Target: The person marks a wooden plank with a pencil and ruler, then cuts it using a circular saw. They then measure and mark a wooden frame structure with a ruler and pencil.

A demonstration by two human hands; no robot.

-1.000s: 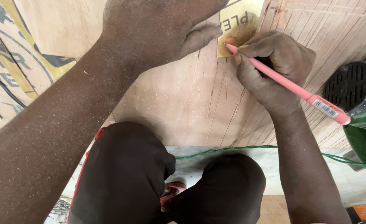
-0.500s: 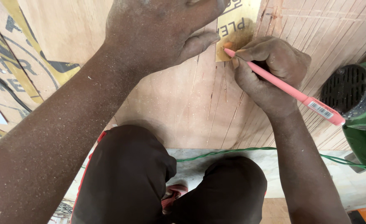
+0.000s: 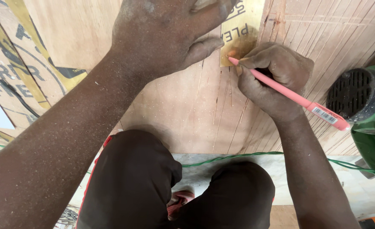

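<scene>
Since a second ago I see little shift: my right hand still grips the pink pencil at the gold plate's lower edge, on the plywood sheet. My left hand presses the plate flat. Green power tool sits right.

Wearing dark brown shorts with a thin red stripe running down the outer seam. Showing bare forearms, no sleeves. Carrying pale sawdust speckled over left hand, right hand and both arms.
</scene>
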